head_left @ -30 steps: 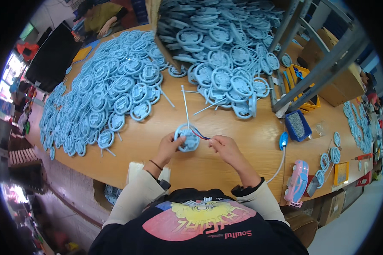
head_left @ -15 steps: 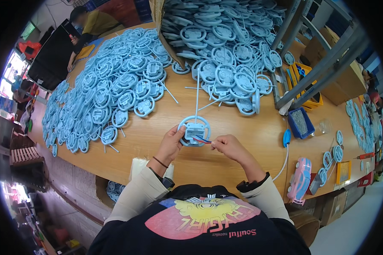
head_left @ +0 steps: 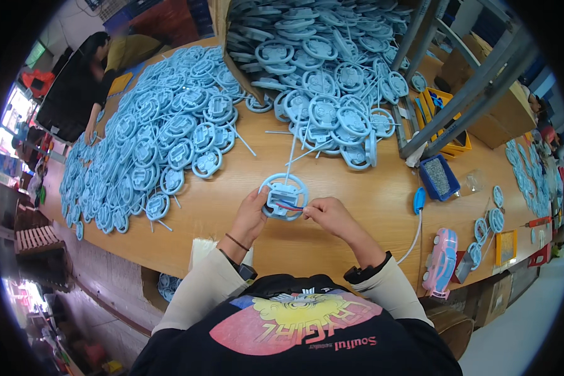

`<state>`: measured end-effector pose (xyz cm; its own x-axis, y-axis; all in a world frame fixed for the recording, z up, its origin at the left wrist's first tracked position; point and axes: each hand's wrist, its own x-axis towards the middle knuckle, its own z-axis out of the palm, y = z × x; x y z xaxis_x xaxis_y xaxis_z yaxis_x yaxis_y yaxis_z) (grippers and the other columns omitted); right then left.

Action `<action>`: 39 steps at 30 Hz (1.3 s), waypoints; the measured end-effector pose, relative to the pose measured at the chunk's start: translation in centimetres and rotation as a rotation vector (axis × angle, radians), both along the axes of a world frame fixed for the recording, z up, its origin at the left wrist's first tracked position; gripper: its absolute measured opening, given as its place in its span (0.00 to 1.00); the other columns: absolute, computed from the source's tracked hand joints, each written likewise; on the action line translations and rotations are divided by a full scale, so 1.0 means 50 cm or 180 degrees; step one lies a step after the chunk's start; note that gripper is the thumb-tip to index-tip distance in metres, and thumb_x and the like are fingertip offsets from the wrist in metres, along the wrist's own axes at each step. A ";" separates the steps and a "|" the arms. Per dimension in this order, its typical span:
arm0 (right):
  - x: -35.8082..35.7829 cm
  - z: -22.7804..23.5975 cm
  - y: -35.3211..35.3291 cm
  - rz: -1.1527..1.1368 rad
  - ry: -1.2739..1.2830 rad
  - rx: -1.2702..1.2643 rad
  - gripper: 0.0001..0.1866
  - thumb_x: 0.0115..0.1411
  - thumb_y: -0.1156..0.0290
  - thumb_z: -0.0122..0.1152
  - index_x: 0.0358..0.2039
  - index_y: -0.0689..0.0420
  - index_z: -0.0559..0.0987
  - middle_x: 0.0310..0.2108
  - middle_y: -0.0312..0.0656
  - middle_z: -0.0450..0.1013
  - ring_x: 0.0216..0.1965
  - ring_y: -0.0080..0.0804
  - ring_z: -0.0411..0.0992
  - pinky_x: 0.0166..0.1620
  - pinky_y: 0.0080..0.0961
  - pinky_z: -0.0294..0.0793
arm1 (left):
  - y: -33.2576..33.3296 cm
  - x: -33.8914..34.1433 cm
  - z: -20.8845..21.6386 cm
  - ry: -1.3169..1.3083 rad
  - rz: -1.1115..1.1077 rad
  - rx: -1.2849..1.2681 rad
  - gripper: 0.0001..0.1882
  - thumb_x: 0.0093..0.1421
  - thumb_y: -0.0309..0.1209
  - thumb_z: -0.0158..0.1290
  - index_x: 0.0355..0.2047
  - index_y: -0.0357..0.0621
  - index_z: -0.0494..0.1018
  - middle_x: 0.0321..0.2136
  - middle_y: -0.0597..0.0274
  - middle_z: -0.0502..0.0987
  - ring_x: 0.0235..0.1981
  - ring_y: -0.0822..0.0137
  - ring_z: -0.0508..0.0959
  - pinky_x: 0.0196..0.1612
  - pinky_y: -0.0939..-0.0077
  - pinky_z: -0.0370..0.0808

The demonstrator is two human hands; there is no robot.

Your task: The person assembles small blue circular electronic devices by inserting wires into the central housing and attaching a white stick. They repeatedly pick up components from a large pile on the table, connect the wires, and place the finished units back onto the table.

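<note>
My left hand [head_left: 252, 213] is closed on the left rim of a light blue toy steering wheel [head_left: 284, 180], held back side up over the table. A thin rod of the same blue sticks out from it, pointing away from me. An open rectangular compartment shows in its hub. Red and blue wires [head_left: 289, 205] run from that compartment to the right. Their far end is pinched in the fingertips of my right hand [head_left: 329, 215], close to the wheel's right rim. What lies between those fingertips is too small to make out.
Piles of blue steering wheels [head_left: 145, 135] cover the table's left; more spill from a cardboard box [head_left: 218, 25] at the back. Metal rack legs [head_left: 457, 94], a blue tray of small parts [head_left: 438, 178], a corded blue device [head_left: 418, 199] and a pink toy car [head_left: 442, 260] stand right. A co-worker's hand [head_left: 93, 122] is far left.
My right hand has come nearer the wheel with the wires, and they now span a shorter gap. At far left, the co-worker leans in closer to the pile. The view has shifted slightly.
</note>
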<state>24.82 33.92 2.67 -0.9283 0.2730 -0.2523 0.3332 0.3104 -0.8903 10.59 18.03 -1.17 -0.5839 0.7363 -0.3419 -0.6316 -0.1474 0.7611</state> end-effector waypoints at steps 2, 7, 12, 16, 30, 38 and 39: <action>-0.002 -0.015 0.003 0.0099 0.0287 0.0134 0.14 0.52 0.62 0.51 0.23 0.58 0.79 0.20 0.44 0.73 0.23 0.36 0.71 0.30 0.29 0.69 | 0.003 -0.003 -0.014 0.0021 0.0006 0.0108 0.14 0.63 0.35 0.40 0.42 0.39 0.67 0.35 0.66 0.73 0.35 0.75 0.72 0.41 0.78 0.70; -0.018 -0.051 0.004 0.0268 0.0389 0.0320 0.12 0.49 0.62 0.53 0.21 0.56 0.79 0.20 0.44 0.74 0.24 0.36 0.73 0.30 0.31 0.70 | -0.018 0.009 -0.001 -0.0278 -0.0292 0.0215 0.20 0.63 0.43 0.37 0.47 0.42 0.64 0.43 0.59 0.71 0.43 0.67 0.72 0.48 0.70 0.69; -0.014 -0.059 0.004 0.0260 -0.0110 0.0152 0.13 0.50 0.62 0.52 0.22 0.57 0.79 0.21 0.43 0.74 0.24 0.35 0.72 0.31 0.29 0.70 | -0.012 0.020 0.005 -0.0886 -0.0573 0.0148 0.24 0.63 0.47 0.34 0.50 0.43 0.61 0.47 0.54 0.68 0.47 0.56 0.70 0.50 0.58 0.68; 0.002 -0.075 -0.009 0.0082 -0.0086 0.0061 0.11 0.48 0.63 0.54 0.19 0.56 0.79 0.18 0.44 0.73 0.22 0.38 0.72 0.29 0.33 0.69 | -0.015 0.021 -0.015 -0.0899 -0.0620 0.0013 0.25 0.62 0.49 0.34 0.51 0.45 0.61 0.48 0.53 0.68 0.48 0.56 0.69 0.50 0.58 0.68; 0.005 -0.168 -0.033 0.0671 -0.0179 0.0613 0.15 0.53 0.58 0.51 0.23 0.57 0.78 0.20 0.44 0.72 0.25 0.39 0.72 0.32 0.34 0.69 | -0.121 -0.203 -0.044 0.0715 -0.0073 -0.0353 0.23 0.61 0.47 0.39 0.50 0.45 0.61 0.45 0.59 0.71 0.44 0.64 0.72 0.47 0.65 0.71; -0.014 -0.092 0.240 -0.2417 0.1315 0.0688 0.14 0.55 0.63 0.53 0.34 0.61 0.75 0.30 0.47 0.72 0.35 0.42 0.70 0.40 0.33 0.68 | -0.109 -0.391 0.195 -0.0393 0.1421 0.1301 0.28 0.60 0.45 0.43 0.53 0.37 0.57 0.53 0.44 0.61 0.53 0.51 0.63 0.55 0.58 0.61; -0.025 -0.091 0.292 -0.2434 0.1438 0.1156 0.15 0.54 0.62 0.53 0.35 0.60 0.75 0.32 0.47 0.71 0.37 0.43 0.69 0.41 0.33 0.67 | -0.100 -0.393 0.164 -0.0120 0.1048 0.1055 0.27 0.59 0.43 0.44 0.53 0.37 0.58 0.51 0.45 0.63 0.52 0.52 0.65 0.54 0.59 0.63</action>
